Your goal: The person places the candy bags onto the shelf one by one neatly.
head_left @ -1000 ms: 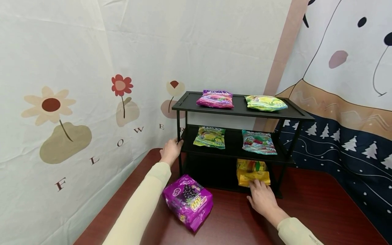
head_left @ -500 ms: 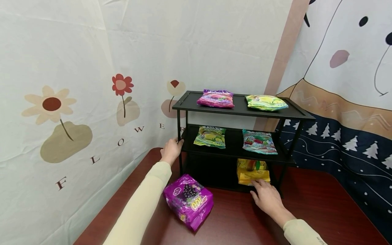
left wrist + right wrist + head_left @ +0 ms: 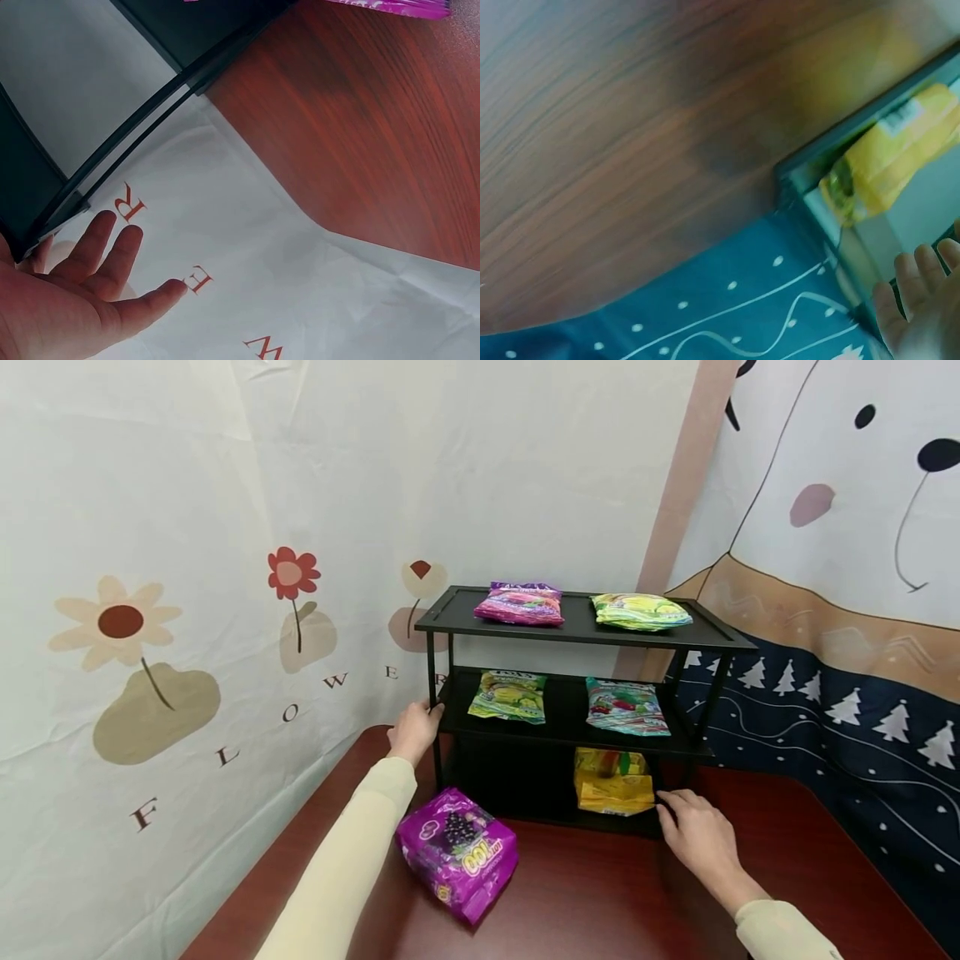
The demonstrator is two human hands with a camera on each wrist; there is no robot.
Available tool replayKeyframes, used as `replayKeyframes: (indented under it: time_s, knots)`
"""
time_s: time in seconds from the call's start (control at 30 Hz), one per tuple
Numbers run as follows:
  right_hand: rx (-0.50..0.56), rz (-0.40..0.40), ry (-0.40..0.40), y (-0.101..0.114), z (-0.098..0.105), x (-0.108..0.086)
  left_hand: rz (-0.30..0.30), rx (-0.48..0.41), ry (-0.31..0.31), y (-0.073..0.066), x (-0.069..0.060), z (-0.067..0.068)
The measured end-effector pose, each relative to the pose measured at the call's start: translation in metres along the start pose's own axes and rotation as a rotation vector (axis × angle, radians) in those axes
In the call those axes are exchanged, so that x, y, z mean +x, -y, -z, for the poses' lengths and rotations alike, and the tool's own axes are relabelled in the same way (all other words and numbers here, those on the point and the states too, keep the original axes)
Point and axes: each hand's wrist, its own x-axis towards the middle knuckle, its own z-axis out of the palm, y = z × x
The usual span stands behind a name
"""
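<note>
A black three-tier rack [image 3: 540, 739] stands on the table against the wall. My left hand [image 3: 414, 731] holds its left side at the middle shelf; in the left wrist view several fingers spread free of the metal, while the thumb is hidden. My right hand [image 3: 703, 837] is by the rack's lower right corner, beside a yellow bag [image 3: 615, 783] on the bottom shelf. In the right wrist view its fingers [image 3: 911, 281] reach out near the frame, holding nothing visible. A purple bag with a grape picture [image 3: 459, 856] lies on the table before the rack's left half.
A pink-purple bag [image 3: 521, 604] and a yellow-green bag [image 3: 642, 612] lie on the top shelf. The middle shelf bears a green bag [image 3: 508, 696] and a teal bag [image 3: 627, 707]. Printed cloth [image 3: 810, 718] hangs behind the reddish-brown table [image 3: 585, 893].
My right hand has left the front of the yellow bag and moved right to the rack's corner. The left hand stays at the rack's left side. The head view has shifted slightly.
</note>
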Motion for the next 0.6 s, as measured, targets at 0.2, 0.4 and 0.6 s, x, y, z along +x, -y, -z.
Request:
replayKeyframes:
  time_s: [0.2,0.4,0.6]
  knots:
    - [0.014,-0.096,0.011,-0.018,0.017,0.002,0.001,0.002,-0.001,0.003,0.0,0.0]
    - [0.026,-0.141,-0.001,-0.035,0.03,0.005,0.0,0.002,-0.008,0.001,0.0,0.0]
    - [0.053,-0.183,-0.042,-0.047,0.043,0.013,0.002,-0.004,0.0,0.0,0.0,-0.001]
